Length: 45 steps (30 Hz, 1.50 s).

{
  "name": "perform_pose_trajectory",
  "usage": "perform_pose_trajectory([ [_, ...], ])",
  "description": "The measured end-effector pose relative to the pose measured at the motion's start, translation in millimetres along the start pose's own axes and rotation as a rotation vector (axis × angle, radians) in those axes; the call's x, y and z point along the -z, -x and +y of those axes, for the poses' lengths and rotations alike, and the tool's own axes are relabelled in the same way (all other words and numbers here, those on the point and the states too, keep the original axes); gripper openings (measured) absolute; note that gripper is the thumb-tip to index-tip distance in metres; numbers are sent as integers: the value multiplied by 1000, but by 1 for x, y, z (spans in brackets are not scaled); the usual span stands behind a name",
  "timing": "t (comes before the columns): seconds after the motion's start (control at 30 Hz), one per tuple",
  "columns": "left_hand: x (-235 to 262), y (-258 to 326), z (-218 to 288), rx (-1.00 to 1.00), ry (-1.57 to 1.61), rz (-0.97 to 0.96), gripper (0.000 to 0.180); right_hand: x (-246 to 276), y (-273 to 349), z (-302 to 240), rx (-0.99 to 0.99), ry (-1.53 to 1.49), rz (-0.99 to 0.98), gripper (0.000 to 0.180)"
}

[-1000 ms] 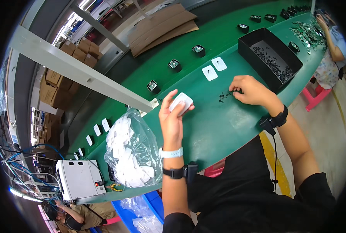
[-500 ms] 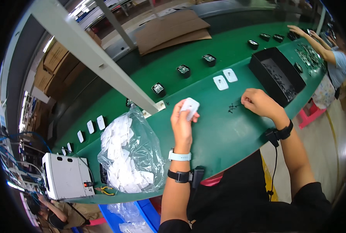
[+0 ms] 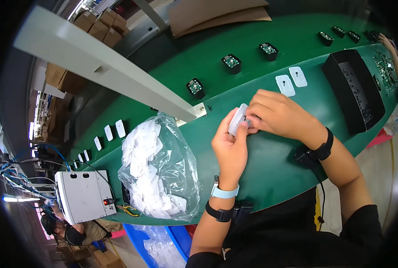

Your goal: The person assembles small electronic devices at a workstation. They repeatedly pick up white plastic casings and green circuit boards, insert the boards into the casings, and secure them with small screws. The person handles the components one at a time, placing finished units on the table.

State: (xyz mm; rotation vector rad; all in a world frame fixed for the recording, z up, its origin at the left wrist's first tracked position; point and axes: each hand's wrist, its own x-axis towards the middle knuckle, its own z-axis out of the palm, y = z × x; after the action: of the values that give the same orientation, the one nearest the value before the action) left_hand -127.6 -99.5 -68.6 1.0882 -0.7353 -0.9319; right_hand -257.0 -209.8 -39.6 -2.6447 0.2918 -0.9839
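A white plastic cover [image 3: 237,121] with rounded corners is tilted up in my left hand [image 3: 231,152], fingers behind it and thumb on its edge. Against its inner face my right hand [image 3: 279,114] pinches its fingertips together; whatever they hold is too small and covered to make out. Beyond my hands, two more white covers [image 3: 285,85] lie flat on the green bench, each with a small dark piece on it. To the right stands a long black box [image 3: 335,80] with many small black parts inside.
A clear plastic bag [image 3: 188,174] of white covers lies left, beside a white machine [image 3: 85,196] and yellow-handled pliers [image 3: 131,211]. A metal post [image 3: 118,67] rises from the bench. Black housings with circuit boards [image 3: 231,63] stand behind. Another person's arm [image 3: 394,58] reaches in far right.
My right hand has left the small black parts on the bench and come to the cover in my left hand. The cover is now tipped more on edge. The whole view has shifted.
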Motion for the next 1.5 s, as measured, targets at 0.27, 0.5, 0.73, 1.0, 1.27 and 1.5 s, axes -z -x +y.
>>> perform_pose_trajectory([
  [0.27,2,5,-1,24,-148,-40,39,-2,10,3,-22,51,-11,15],
  [0.5,0,4,1,21,-148,-40,39,-4,14,1,-125,-77,57,13],
  [0.73,-3,4,1,44,-95,-36,42,-7,17,0,-173,-109,98,13],
  [1.0,-2,5,-1,7,-100,-11,35,-15,18,-1,-326,-347,255,18],
  [1.27,-4,5,-2,3,-99,14,16,-8,18,-6,-581,-643,62,20],
  [1.5,3,6,17,290,364,-130,22,-11,14,-8,-457,-1367,99,41],
])
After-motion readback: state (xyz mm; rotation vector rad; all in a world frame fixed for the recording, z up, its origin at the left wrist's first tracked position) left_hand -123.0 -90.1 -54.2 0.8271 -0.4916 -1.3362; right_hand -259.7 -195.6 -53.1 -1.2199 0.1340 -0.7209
